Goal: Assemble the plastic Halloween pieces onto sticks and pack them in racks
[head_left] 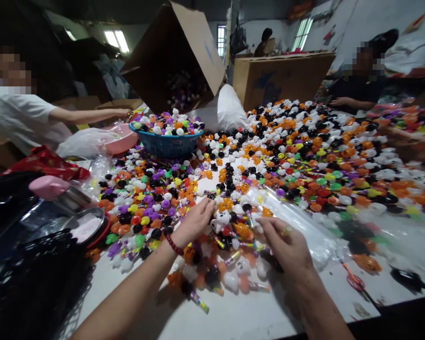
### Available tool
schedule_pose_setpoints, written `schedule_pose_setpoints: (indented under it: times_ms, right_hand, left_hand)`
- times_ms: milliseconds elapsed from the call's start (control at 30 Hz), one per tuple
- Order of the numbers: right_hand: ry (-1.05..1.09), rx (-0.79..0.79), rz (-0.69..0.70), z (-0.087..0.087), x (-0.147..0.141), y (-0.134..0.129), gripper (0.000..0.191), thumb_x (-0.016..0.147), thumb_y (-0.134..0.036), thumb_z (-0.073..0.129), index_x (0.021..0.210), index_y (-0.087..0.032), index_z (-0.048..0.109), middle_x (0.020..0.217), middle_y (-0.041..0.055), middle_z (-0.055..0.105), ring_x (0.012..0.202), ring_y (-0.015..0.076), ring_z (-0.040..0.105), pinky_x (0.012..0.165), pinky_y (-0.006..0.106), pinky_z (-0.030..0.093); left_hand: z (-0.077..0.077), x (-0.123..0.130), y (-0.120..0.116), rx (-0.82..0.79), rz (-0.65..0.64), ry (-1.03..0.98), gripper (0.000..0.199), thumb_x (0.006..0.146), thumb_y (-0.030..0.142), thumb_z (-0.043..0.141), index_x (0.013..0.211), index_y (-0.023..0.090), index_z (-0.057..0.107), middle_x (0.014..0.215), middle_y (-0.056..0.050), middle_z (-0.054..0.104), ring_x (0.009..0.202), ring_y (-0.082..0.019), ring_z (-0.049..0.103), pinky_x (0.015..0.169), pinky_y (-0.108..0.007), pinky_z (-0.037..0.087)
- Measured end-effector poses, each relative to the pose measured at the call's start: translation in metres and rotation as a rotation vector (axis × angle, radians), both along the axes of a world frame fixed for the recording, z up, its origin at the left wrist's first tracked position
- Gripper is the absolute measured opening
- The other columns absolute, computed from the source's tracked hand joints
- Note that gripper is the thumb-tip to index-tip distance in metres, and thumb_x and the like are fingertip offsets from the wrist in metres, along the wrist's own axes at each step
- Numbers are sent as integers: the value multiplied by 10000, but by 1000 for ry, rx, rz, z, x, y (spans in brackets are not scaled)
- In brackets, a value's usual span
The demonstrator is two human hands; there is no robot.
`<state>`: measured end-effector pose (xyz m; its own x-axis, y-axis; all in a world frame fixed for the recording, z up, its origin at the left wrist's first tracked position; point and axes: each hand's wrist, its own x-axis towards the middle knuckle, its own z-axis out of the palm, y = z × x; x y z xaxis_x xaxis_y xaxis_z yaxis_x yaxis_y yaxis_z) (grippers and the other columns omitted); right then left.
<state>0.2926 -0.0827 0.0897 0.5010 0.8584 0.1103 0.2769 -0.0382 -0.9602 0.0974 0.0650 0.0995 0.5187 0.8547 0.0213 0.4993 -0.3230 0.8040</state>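
My left hand (195,221), with a red bead bracelet (174,244) at the wrist, reaches into a heap of small plastic toys (165,203). Its fingers are pressed together over the pieces; whatever lies under the fingertips is hidden. To the right, my right hand (287,242) wears a ring and has its fingers curled at the pile's near edge. I cannot make out what is in them. Between the hands lie a white ghost figure (222,218), an orange pumpkin-like piece (243,231) and several striped tubes topped with toys, such as one tube (199,301) near the front.
A blue basket (170,144) full of toys stands before a tipped cardboard box (198,42). Clear plastic bags (301,226) and red scissors (354,282) lie right. A pink-lidded flask (62,191) and black crate (38,278) stand left. Co-workers are at both sides.
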Motion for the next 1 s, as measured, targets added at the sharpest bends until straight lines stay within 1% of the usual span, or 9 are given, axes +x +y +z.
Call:
schedule_pose_setpoints:
  times_ms: [100, 200, 267, 400, 500, 667, 833, 900, 1000]
  right_hand:
    - [193, -87, 58, -12, -6, -7, 405, 784, -582, 705, 954, -216, 678, 731, 8, 617, 639, 173, 558, 579, 285, 446]
    - [331, -91, 106, -23, -19, -9, 461, 788, -630, 680, 1007, -231, 603, 750, -4, 586, 646, 155, 538, 595, 275, 460]
    - [401, -122, 157, -26, -27, -10, 456, 842, -669, 586, 976, -234, 587, 754, 2, 574, 660, 159, 537, 619, 287, 470]
    - [294, -143, 202, -22, -29, -15, 549, 875, -735, 452, 894, -224, 652, 911, 69, 634, 888, 226, 590, 821, 359, 484]
    - [216, -137, 140, -18, -23, -20, 579, 866, -746, 456, 926, -221, 693, 987, 80, 656, 1000, 256, 588, 911, 384, 463]
    - [396, -87, 60, -19, -18, -18, 512, 748, -683, 687, 862, -183, 687, 755, 38, 646, 750, 202, 601, 683, 312, 504]
    - [550, 50, 55, -7, -31, -7, 381, 693, -522, 813, 884, -209, 705, 771, 15, 700, 692, 169, 626, 649, 288, 521]
    - [567, 50, 82, -1, -39, -4, 362, 699, -490, 820, 908, -216, 710, 811, 17, 723, 722, 169, 645, 664, 278, 524]
    - [600, 31, 152, 3, -49, -2, 334, 724, -471, 810, 917, -221, 701, 810, 10, 734, 690, 154, 647, 622, 256, 513]
  left_hand:
    - [-12, 23, 54, 122, 54, 207, 219, 939, 305, 438, 856, 183, 599, 885, -58, 649, 845, -205, 592, 772, -308, 437]
    - [-29, 52, 105, 140, 12, 256, 117, 840, 235, 586, 896, 162, 657, 1028, -103, 679, 1021, -250, 599, 912, -332, 430]
    - [-41, 71, 128, 133, -21, 263, 181, 755, 210, 681, 927, 154, 675, 1073, -113, 683, 1095, -269, 581, 970, -336, 417]
    - [-58, 94, 149, 89, -66, 223, 251, 604, 157, 781, 835, 166, 684, 976, -88, 691, 1037, -268, 599, 949, -335, 441]
    - [-58, 97, 151, 68, -46, 124, 186, 628, 198, 777, 761, 158, 652, 895, -81, 659, 966, -254, 593, 901, -339, 451]
    - [-39, 69, 124, -27, -6, -118, 319, 872, 446, 537, 948, 147, 617, 874, -66, 614, 772, -171, 569, 673, -275, 459]
    - [-16, 18, 44, -236, -100, -334, 428, 915, 535, 449, 1049, 161, 608, 792, -24, 565, 594, -108, 472, 515, -224, 354]
    - [-8, 0, 10, -307, -121, -379, 383, 939, 526, 430, 1017, 189, 596, 778, -1, 541, 597, -105, 456, 524, -221, 353]
    - [3, -17, -29, -174, -127, -295, 349, 978, 435, 373, 883, 189, 603, 865, -19, 553, 775, -138, 517, 701, -248, 429]
